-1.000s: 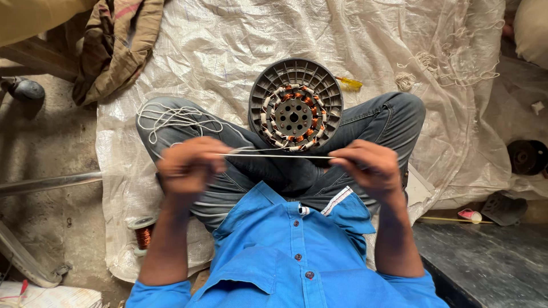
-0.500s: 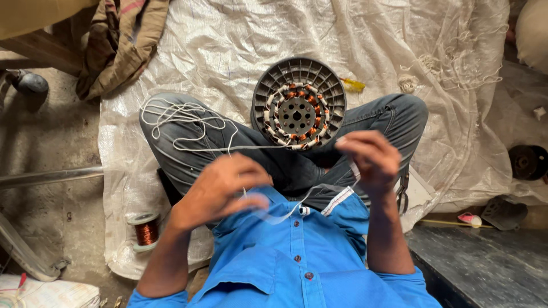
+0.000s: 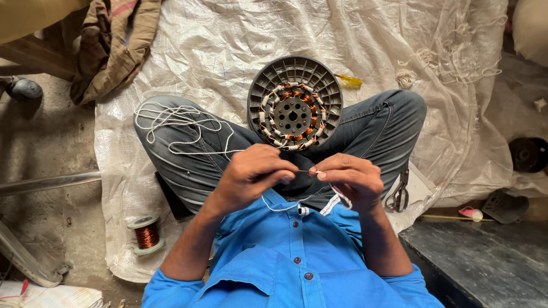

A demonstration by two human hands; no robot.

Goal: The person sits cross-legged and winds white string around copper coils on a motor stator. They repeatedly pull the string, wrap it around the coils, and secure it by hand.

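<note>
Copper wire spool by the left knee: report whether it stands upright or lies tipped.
Upright: the copper wire spool stands on one flange, its top flange facing the camera.

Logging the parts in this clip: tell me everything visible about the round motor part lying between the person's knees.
The round motor part is a dark grey disc with radial ribs around its rim. Inside sits a ring of copper-coloured coils bound with pale wrapping, around a grey hub with small holes. It lies flat, face up, on the white sheet, resting between the crossed legs. Neither hand touches it.
</note>
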